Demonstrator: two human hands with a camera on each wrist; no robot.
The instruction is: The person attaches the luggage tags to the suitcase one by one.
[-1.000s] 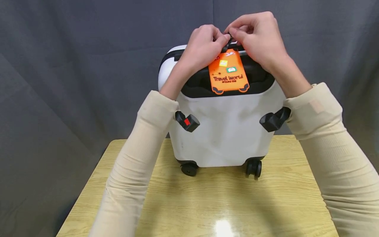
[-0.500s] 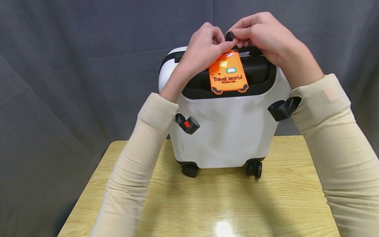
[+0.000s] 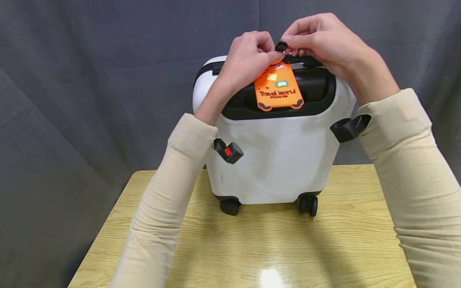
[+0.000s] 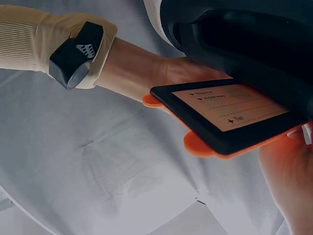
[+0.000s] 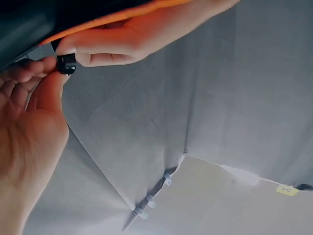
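Grey backdrop, hands [image 3: 284, 50] raised together, pinching black clasp [image 3: 281, 47] above suitcase [image 3: 277, 156]

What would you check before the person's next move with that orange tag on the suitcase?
1. Right hand pinches the small black fastener: ok.
2. Left hand steadies the orange tag at its top: ok.
3. Tag lies against the black handle: ok.
4. Strap looped round the handle: cannot tell, fingers hide it.
5. White suitcase stands upright on the wooden table: ok.
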